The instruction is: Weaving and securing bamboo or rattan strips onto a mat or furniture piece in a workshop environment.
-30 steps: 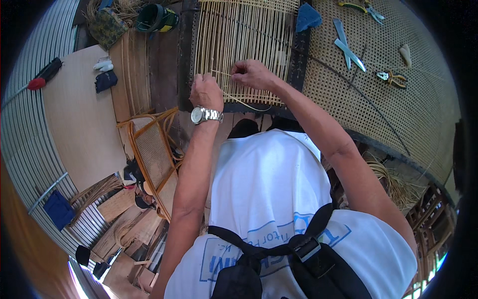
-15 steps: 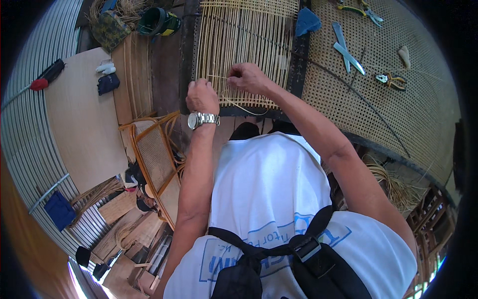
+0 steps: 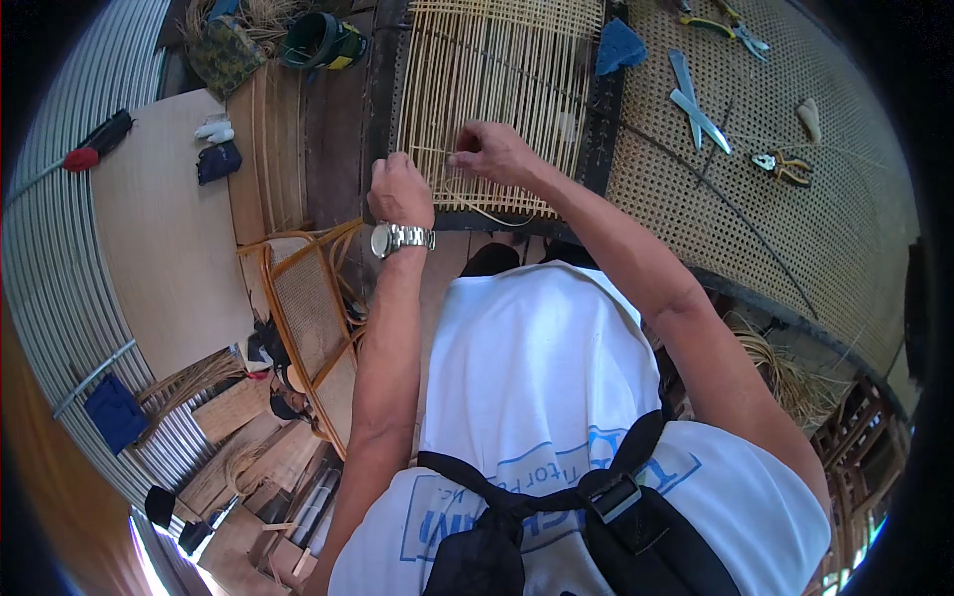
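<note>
Pale cane strands (image 3: 477,94) run lengthwise in a dark wooden frame (image 3: 383,114), with crosswise strands woven in at the far end. At the near left corner of the frame my left hand (image 3: 400,189) is closed, knuckles up, a metal watch on its wrist. What its fingers hold is hidden. Over the strands, just right of it, my right hand (image 3: 494,156) is curled in a pinch on a thin cane strand. A loose loop of cane (image 3: 487,211) curves below it near the frame's front edge.
On the woven cane panel (image 3: 696,228) to the right lie knife-like blades (image 3: 699,119), two pliers (image 3: 780,167) (image 3: 733,30) and a blue lump (image 3: 618,47). At left are a green bucket (image 3: 323,42), a cane-backed chair (image 3: 308,298) and a plywood sheet (image 3: 164,238).
My right hand has shifted slightly left toward my left hand, which stays at the frame's left corner. The whole view has tilted a little.
</note>
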The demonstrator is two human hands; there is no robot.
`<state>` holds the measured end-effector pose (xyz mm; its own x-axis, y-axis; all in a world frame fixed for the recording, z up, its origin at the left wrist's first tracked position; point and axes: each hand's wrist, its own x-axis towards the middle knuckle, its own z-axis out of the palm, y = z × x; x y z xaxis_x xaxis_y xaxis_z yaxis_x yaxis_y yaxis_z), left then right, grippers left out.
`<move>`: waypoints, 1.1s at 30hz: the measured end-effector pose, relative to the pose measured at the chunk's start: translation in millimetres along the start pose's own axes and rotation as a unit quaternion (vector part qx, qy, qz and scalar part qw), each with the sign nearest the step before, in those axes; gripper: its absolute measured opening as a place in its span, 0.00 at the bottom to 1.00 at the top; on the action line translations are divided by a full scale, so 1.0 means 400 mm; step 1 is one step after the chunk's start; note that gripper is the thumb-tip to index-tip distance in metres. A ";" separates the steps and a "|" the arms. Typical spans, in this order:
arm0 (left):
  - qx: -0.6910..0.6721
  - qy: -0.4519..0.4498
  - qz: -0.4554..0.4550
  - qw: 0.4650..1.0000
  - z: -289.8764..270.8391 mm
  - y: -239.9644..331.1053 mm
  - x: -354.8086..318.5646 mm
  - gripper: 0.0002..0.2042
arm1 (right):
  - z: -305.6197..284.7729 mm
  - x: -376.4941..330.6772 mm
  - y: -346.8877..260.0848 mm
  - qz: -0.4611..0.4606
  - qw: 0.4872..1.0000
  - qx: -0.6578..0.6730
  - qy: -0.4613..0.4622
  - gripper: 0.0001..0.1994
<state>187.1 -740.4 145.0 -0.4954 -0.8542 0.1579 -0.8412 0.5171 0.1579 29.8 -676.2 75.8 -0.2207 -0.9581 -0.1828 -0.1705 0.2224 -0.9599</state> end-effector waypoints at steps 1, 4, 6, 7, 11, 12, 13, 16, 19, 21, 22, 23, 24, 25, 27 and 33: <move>0.001 0.001 -0.003 1.000 0.001 -0.004 0.002 0.06 | -0.001 -0.002 0.001 0.008 1.000 -0.010 -0.019 0.12; 0.051 -0.068 0.002 0.996 0.004 -0.010 0.010 0.05 | -0.014 -0.007 0.008 0.039 0.997 -0.017 -0.065 0.12; 0.073 -0.059 0.006 0.996 0.008 -0.007 0.014 0.05 | -0.021 -0.005 0.012 0.028 0.997 -0.019 -0.069 0.12; 0.093 -0.059 0.008 0.994 0.009 -0.005 0.016 0.06 | -0.023 -0.003 0.013 0.031 0.996 -0.018 -0.077 0.11; 0.087 -0.078 -0.036 0.992 0.005 0.001 0.014 0.07 | -0.023 0.007 0.016 0.029 0.995 -0.040 -0.082 0.11; 0.090 -0.078 -0.037 0.992 0.001 0.001 0.014 0.07 | -0.019 0.008 0.015 0.018 0.996 -0.036 -0.080 0.11; 0.068 -0.069 -0.025 0.995 -0.004 -0.001 0.013 0.07 | -0.014 0.010 0.013 0.004 0.996 -0.046 -0.071 0.10; 0.046 -0.050 -0.008 0.998 -0.013 0.002 0.007 0.06 | -0.011 0.006 0.008 0.003 0.997 -0.035 -0.065 0.10; 0.073 -0.029 0.012 0.997 -0.015 0.008 0.004 0.06 | -0.017 0.002 0.006 0.025 0.997 -0.009 -0.071 0.10; 0.102 -0.019 0.026 0.994 -0.014 0.009 0.002 0.06 | -0.022 0.002 0.006 0.034 0.997 -0.002 -0.075 0.10; 0.103 -0.017 0.023 0.994 -0.012 0.009 0.002 0.06 | -0.025 0.005 0.006 0.035 0.996 -0.003 -0.087 0.10; 0.103 -0.014 0.019 0.994 -0.010 0.009 0.002 0.06 | -0.026 0.009 0.006 0.044 0.994 -0.004 -0.098 0.11; 0.103 -0.018 0.021 0.994 -0.008 0.010 0.002 0.06 | -0.025 0.012 0.006 0.047 0.994 -0.018 -0.099 0.11; 0.093 -0.031 -0.006 0.995 -0.005 0.010 0.003 0.06 | -0.023 0.015 0.005 0.034 0.994 -0.015 -0.099 0.11; 0.082 -0.044 -0.032 0.995 0.000 0.011 0.004 0.06 | -0.018 0.018 0.004 0.032 0.994 -0.038 -0.093 0.11; 0.077 -0.066 -0.065 0.993 -0.004 0.011 0.008 0.09 | -0.023 0.001 0.008 0.063 0.994 -0.022 -0.082 0.12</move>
<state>182.2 -740.7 147.8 -0.3966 -0.9179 0.0161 -0.9178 0.3968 0.0154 20.1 -674.4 74.6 -0.0845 -0.9377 -0.3369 -0.1948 0.3471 -0.9174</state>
